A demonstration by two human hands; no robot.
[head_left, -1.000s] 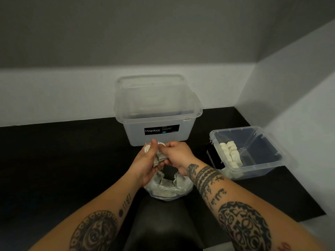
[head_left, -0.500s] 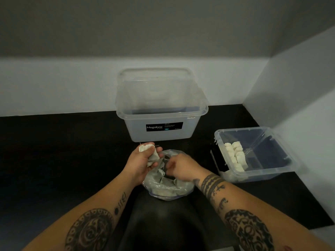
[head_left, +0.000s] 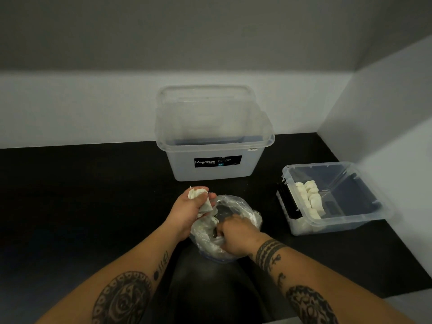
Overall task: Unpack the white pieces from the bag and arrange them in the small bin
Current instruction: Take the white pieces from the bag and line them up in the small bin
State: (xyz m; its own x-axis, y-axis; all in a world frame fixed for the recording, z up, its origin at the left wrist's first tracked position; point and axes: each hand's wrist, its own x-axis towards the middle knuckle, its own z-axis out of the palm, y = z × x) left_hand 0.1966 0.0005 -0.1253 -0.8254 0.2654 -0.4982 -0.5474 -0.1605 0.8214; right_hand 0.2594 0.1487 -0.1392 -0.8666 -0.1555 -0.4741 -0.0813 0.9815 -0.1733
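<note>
Done: two short rows of white pieces [head_left: 309,198] are laid along the left side of the small bin [head_left: 346,224], which is set at 3 o'clock from the bag [head_left: 250,213].
Left to do: more pieces are seen through the bag's film, so the task is judged under way.
Left hand [head_left: 187,212]: a bunch [head_left: 198,199] of pieces is pinched under the thumb, at 11 o'clock of the bag's mouth.
Right hand [head_left: 233,238]: sunk into the bag, fingers hidden, so the grip cannot be told.
Change: a second ago both hands were joined above the bag. The right has since been lowered inside, the bunch is retained, and the bin's rows look unaltered.
</note>
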